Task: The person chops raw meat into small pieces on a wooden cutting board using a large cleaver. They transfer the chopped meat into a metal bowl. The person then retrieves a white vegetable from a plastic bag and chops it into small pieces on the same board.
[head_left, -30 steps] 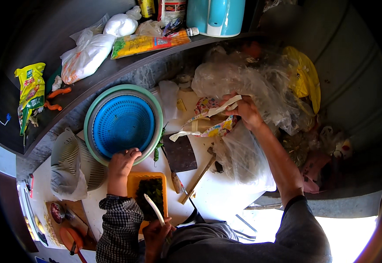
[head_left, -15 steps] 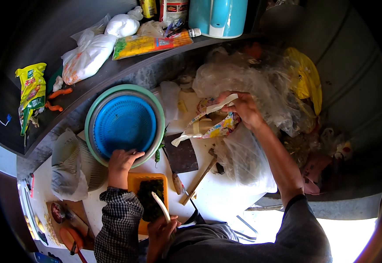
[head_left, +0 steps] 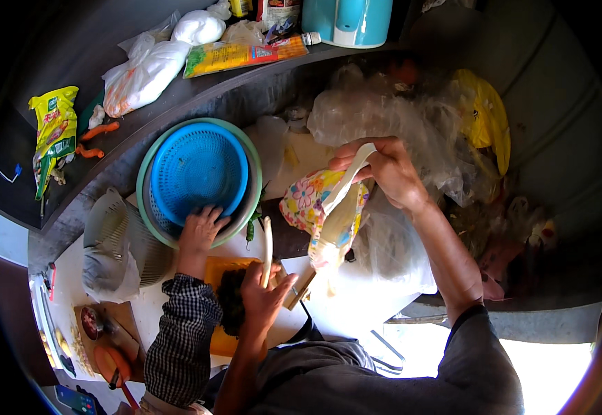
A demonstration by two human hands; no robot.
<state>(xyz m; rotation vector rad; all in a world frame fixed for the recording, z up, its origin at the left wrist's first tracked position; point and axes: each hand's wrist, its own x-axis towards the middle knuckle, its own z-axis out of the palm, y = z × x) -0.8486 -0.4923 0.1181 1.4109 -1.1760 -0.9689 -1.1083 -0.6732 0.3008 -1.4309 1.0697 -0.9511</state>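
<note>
**Soft floral bag held up by its strap**

The right hand (head_left: 384, 173) is closed in a pinch round the white strap (head_left: 346, 183) of a floral bag (head_left: 311, 200). It holds the bag above the middle of the worktop (head_left: 356, 304), in front of the heap of clear plastic (head_left: 391, 114). The bag sags and folds below the fingers, so it is probably light, limp and thin. It would swing if carried by the strap alone; a second grip under its lower end would steady it.

The left hand (head_left: 263, 294) is curled round a pale stick (head_left: 268, 242) that stands nearly upright over an orange tray (head_left: 219, 266) near the worktop's front edge. The stick looks stiff and smooth. What it is cannot be told.

Another person's hand (head_left: 201, 228), in a checked sleeve (head_left: 180, 339), lies spread on the blue colander (head_left: 197, 173), which sits in a green basin (head_left: 251, 162). A grey colander (head_left: 111, 228) lies at the worktop's left edge.

On the dark ledge (head_left: 197, 97) behind:
- a yellow packet with green print (head_left: 52, 128) at the left end
- two knotted white bags (head_left: 145, 69)
- a long, flat yellow-and-orange packet (head_left: 242, 55)
- a turquoise jug (head_left: 349, 17) at the right end

A yellow bag (head_left: 484, 114) lies in the far right corner.
</note>
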